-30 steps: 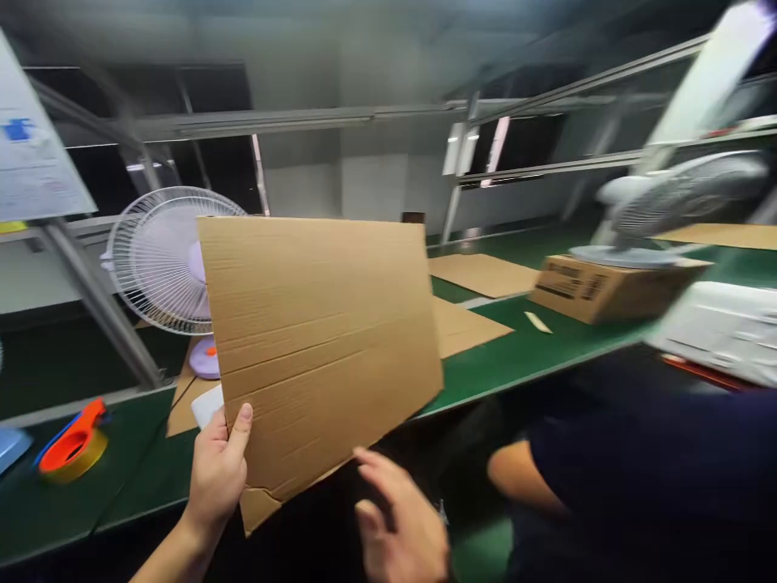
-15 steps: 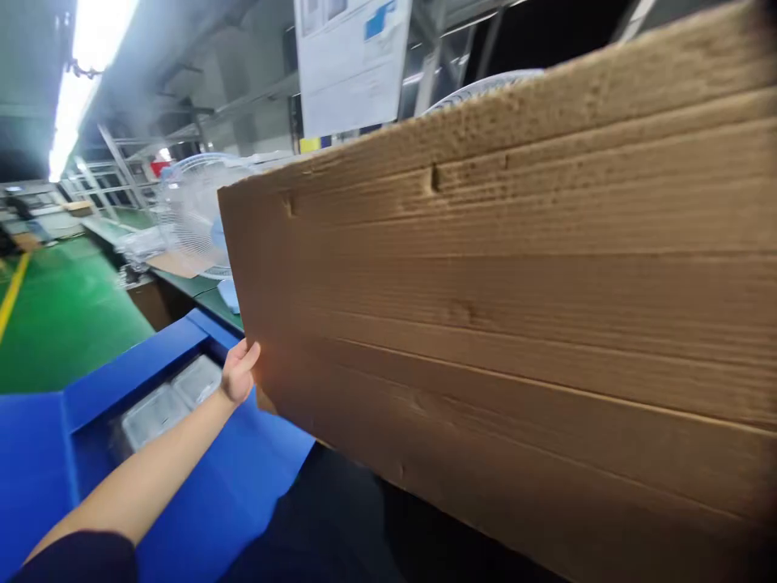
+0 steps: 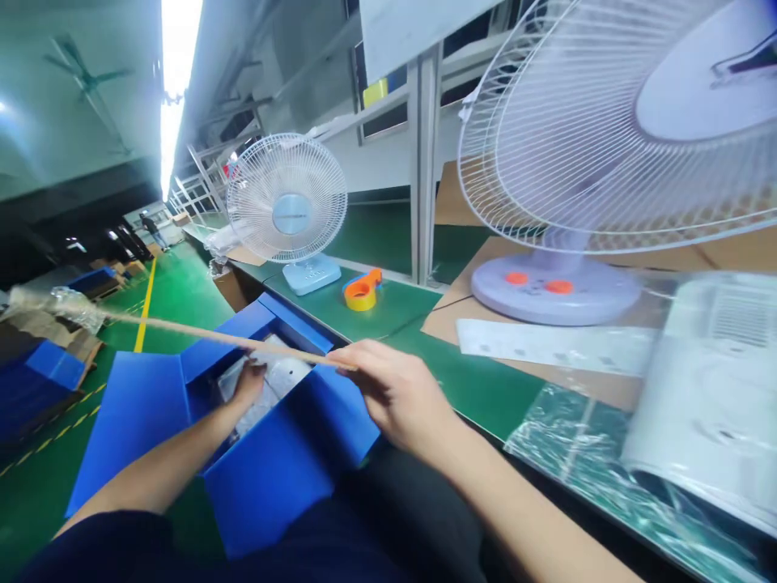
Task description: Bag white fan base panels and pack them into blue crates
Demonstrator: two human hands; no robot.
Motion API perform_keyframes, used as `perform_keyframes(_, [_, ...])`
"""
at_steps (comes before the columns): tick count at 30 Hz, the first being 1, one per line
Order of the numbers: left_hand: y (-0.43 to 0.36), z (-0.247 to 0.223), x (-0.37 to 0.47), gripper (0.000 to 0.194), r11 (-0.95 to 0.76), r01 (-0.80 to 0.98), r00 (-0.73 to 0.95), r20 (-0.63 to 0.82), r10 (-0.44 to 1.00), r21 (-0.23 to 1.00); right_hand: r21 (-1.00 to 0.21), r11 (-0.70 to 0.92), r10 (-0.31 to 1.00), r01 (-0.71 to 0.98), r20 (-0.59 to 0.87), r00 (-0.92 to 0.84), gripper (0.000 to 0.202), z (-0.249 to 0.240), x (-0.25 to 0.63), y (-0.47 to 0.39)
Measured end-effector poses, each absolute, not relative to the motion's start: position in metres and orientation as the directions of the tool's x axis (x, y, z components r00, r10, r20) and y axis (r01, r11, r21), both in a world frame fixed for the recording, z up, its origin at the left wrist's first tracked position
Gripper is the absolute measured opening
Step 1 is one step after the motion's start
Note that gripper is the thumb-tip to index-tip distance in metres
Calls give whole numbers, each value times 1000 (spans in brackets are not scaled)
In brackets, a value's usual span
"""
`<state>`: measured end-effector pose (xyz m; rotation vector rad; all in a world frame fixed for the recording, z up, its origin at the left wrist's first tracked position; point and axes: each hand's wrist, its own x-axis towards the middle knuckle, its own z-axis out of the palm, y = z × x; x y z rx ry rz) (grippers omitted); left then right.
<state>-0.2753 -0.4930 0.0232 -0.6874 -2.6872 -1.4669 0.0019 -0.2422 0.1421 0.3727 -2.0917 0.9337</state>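
Note:
A brown cardboard sheet (image 3: 200, 333) appears almost edge-on, slanting above a blue box (image 3: 273, 478) with open flaps. My right hand (image 3: 394, 389) is closed on the sheet's right end, fingers over the top. Just under the sheet, my left hand (image 3: 248, 385) is closed against it, partly blurred; its fingertips are hard to make out. Inside the box, behind my left hand, lie pale plastic-wrapped parts (image 3: 288, 374).
A green workbench (image 3: 479, 397) runs along the right. On it stand a large lilac fan (image 3: 555, 287), a smaller blue-based fan (image 3: 312, 274), a roll of yellow tape (image 3: 361, 298) and a white plastic housing (image 3: 716, 405). More blue boxes (image 3: 36, 397) stand at left.
The cardboard sheet has swung left and turned from broadside to edge-on, uncovering the bench and fans. My right hand has come into view on it. My left hand is now beneath it, over the box.

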Motion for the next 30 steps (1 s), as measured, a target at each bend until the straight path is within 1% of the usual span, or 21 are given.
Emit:
perform_keyframes(1, [-499, 13, -254, 33, 494, 380, -893, 170, 417, 782, -419, 750, -7, -512, 768, -640, 38, 130, -11, -250])
perform_keyframes(3, [-511, -3, -203, 19, 521, 411, -831, 72, 552, 748, -261, 855, -124, -449, 736, -665, 39, 106, -29, -263])
perform_keyframes(4, [-515, -8, -177, 15, 511, 447, -757, 5, 653, 734, -196, 882, -176, -428, 706, -686, 37, 95, -35, -268])
perform_keyframes(5, [-518, -9, -152, 18, 426, 558, -553, -63, 831, 713, -148, 896, -218, -418, 672, -707, 35, 86, -40, -271])
perform_keyframes(6, [-520, -7, -129, 18, 275, 657, -311, -80, 947, 702, -115, 902, -253, -417, 643, -723, 32, 77, -42, -274])
perform_keyframes(7, [-519, -2, -111, 19, 125, 699, -86, -91, 992, 705, -87, 902, -282, -422, 621, -732, 28, 71, -45, -276])
perform_keyframes(8, [-517, 6, -98, 20, 4, 712, 78, -85, 993, 702, -58, 901, -310, -430, 606, -732, 25, 65, -46, -277])
perform_keyframes(9, [-514, 16, -88, 20, -81, 714, 171, -61, 983, 696, -28, 899, -337, -438, 594, -730, 22, 60, -47, -278])
perform_keyframes(10, [-510, 27, -83, 19, -128, 713, 203, -28, 979, 689, 4, 896, -362, -444, 585, -726, 20, 55, -49, -280])
perform_keyframes(13, [-499, 62, -77, 12, -187, 737, 142, 121, 982, 650, 89, 889, -415, -450, 575, -706, 18, 35, -55, -286])
perform_keyframes(15, [-495, 82, -75, 7, -239, 773, 116, 240, 964, 588, 125, 887, -428, -444, 581, -692, 20, 16, -62, -292])
perform_keyframes(17, [-495, 95, -75, 12, -260, 822, 94, 330, 939, 506, 144, 888, -431, -437, 594, -680, 21, -6, -71, -300])
perform_keyframes(19, [-500, 96, -82, 23, -174, 891, 18, 349, 937, 419, 144, 897, -415, -419, 606, -679, 20, -30, -81, -310])
perform_keyframes(20, [-504, 91, -90, 32, -81, 924, -44, 314, 949, 373, 138, 904, -398, -404, 615, -680, 19, -41, -85, -314])
perform_keyframes(21, [-509, 82, -101, 43, 35, 945, -121, 247, 962, 325, 130, 914, -377, -385, 624, -685, 20, -52, -89, -319])
perform_keyframes(23, [-521, 54, -127, 70, 291, 929, -306, 36, 951, 227, 115, 931, -336, -346, 638, -693, 25, -70, -94, -327])
perform_keyframes(25, [-535, 19, -155, 92, 515, 840, -485, -189, 854, 171, 91, 946, -296, -313, 639, -710, 35, -85, -95, -332])
perform_keyframes(26, [-542, 0, -168, 96, 595, 790, -547, -265, 794, 151, 71, 953, -271, -295, 634, -724, 39, -90, -94, -333])
perform_keyframes(27, [-549, -17, -179, 94, 648, 750, -590, -308, 746, 132, 45, 960, -244, -278, 625, -741, 42, -95, -93, -334])
perform_keyframes(28, [-555, -32, -189, 91, 678, 727, -619, -323, 716, 110, 14, 966, -211, -257, 615, -760, 46, -99, -91, -334])
perform_keyframes(30, [-564, -55, -209, 82, 693, 716, -645, -296, 704, 85, -48, 976, -143, -211, 588, -796, 52, -106, -86, -332])
